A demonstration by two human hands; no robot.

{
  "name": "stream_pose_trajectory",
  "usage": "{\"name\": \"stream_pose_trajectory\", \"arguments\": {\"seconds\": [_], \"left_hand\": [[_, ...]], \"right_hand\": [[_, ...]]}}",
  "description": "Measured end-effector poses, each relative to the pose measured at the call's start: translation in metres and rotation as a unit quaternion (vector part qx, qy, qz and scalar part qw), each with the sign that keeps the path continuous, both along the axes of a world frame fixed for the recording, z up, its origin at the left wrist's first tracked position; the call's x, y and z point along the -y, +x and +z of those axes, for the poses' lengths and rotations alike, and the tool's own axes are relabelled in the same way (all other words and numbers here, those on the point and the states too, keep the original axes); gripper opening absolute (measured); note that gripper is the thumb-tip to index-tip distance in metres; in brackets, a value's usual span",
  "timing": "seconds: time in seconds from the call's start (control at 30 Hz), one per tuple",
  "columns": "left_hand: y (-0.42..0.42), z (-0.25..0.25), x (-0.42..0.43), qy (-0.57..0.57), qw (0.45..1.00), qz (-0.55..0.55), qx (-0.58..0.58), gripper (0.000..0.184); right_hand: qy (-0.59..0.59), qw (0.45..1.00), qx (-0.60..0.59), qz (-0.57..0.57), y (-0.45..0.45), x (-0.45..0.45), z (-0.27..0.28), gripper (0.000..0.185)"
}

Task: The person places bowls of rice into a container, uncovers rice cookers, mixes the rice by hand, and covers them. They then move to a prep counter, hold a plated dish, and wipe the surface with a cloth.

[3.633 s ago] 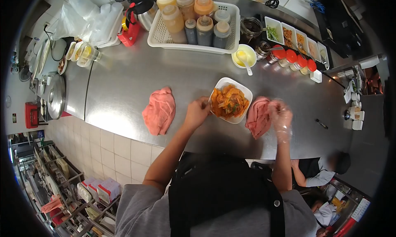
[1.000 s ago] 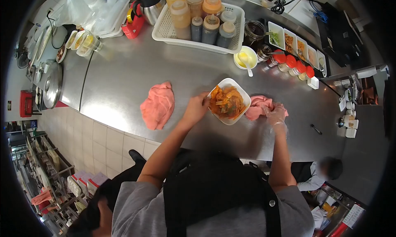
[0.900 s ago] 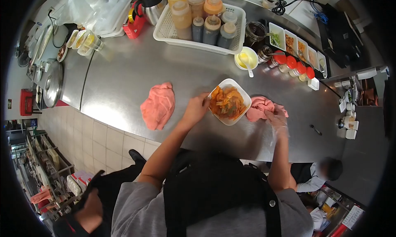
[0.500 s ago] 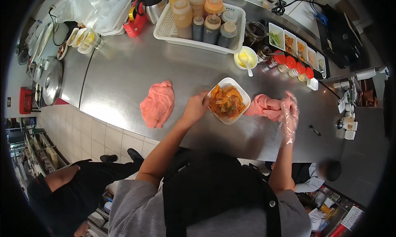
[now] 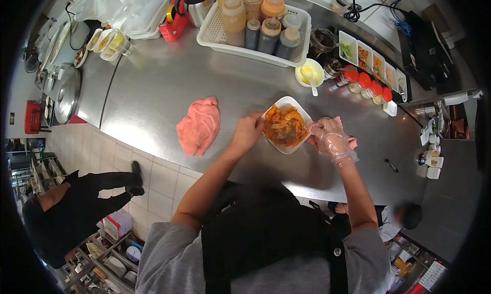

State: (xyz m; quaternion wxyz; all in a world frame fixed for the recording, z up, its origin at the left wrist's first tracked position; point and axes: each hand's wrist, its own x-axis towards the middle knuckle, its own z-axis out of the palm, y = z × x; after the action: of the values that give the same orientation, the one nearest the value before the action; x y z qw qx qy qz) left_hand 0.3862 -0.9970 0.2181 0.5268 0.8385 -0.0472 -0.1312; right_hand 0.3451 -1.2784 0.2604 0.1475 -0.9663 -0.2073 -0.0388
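A white square dish of orange-red, sauce-coated food is over the steel counter. My bare left hand pinches its left rim, fingers closed. My right hand, in a clear plastic glove, is closed over a pink cloth at the dish's right edge. Pink fabric shows around those fingers, and its fingertips are close to or touching the rim. The hand hides most of that cloth. Another crumpled pink cloth lies to the left of my left hand.
A white basket of sauce bottles stands at the back. Right of it are a small bowl with a spoon, red-lidded jars and topping trays. A person in dark clothes is at lower left, another at lower right.
My right hand has moved left and closed over the right-hand cloth beside the dish. My left hand still holds the dish's left rim. The person at lower left has shifted.
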Motion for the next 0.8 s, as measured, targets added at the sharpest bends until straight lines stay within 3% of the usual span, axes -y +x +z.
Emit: {"name": "stream_pose_trajectory", "arguments": {"seconds": [0.03, 0.13, 0.17, 0.23, 0.3, 0.33, 0.37, 0.43, 0.47, 0.53, 0.67, 0.73, 0.8], "left_hand": [[0.0, -0.003, 0.001, -0.001, 1.0, 0.0, 0.001, 0.026], [-0.002, -0.016, 0.002, -0.002, 0.999, 0.01, 0.032, 0.027], [-0.002, -0.018, 0.001, -0.005, 0.999, 0.011, 0.045, 0.027], [-0.002, -0.017, 0.001, -0.008, 0.998, 0.014, 0.058, 0.027], [-0.001, -0.011, -0.001, -0.062, 0.998, 0.019, -0.009, 0.028], [0.001, -0.009, -0.002, -0.061, 0.998, 0.019, -0.009, 0.028], [0.003, -0.007, -0.003, -0.022, 1.0, -0.003, 0.016, 0.028], [0.006, -0.007, -0.002, 0.018, 0.999, -0.027, 0.04, 0.029], [0.007, -0.01, -0.001, 0.018, 0.998, -0.03, 0.05, 0.029], [0.008, -0.013, -0.001, 0.019, 0.998, -0.032, 0.059, 0.03], [0.009, -0.019, -0.001, 0.013, 0.998, -0.027, 0.055, 0.03], [0.008, -0.02, -0.001, 0.005, 0.998, -0.027, 0.063, 0.03], [0.007, -0.016, 0.0, -0.015, 0.998, -0.019, 0.052, 0.03]], "right_hand": [[-0.001, 1.0, 0.001, 0.0, 0.0, 0.001, 0.0, 0.009], [0.149, 0.978, -0.118, -0.084, 0.001, 0.012, -0.009, 0.007], [0.293, 0.928, -0.201, -0.115, 0.004, 0.027, -0.016, 0.006], [0.427, 0.849, -0.276, -0.142, 0.009, 0.039, -0.021, 0.007], [0.51, 0.767, -0.268, -0.284, 0.013, 0.038, -0.018, 0.011], [0.437, 0.838, -0.198, -0.261, 0.019, 0.033, -0.022, 0.012], [0.438, 0.837, -0.197, -0.262, 0.022, 0.03, -0.023, 0.012], [0.346, 0.919, -0.14, -0.128, 0.026, 0.023, -0.024, 0.015], [0.346, 0.918, -0.141, -0.129, 0.028, 0.017, -0.017, 0.015], [0.24, 0.954, -0.158, -0.085, 0.031, 0.006, 0.001, 0.02], [0.18, 0.955, -0.207, -0.11, 0.031, -0.009, 0.017, 0.022], [0.051, 0.966, -0.216, -0.135, 0.033, -0.017, 0.029, 0.019], [0.013, 0.963, -0.239, -0.127, 0.033, -0.022, 0.033, 0.018]]}}
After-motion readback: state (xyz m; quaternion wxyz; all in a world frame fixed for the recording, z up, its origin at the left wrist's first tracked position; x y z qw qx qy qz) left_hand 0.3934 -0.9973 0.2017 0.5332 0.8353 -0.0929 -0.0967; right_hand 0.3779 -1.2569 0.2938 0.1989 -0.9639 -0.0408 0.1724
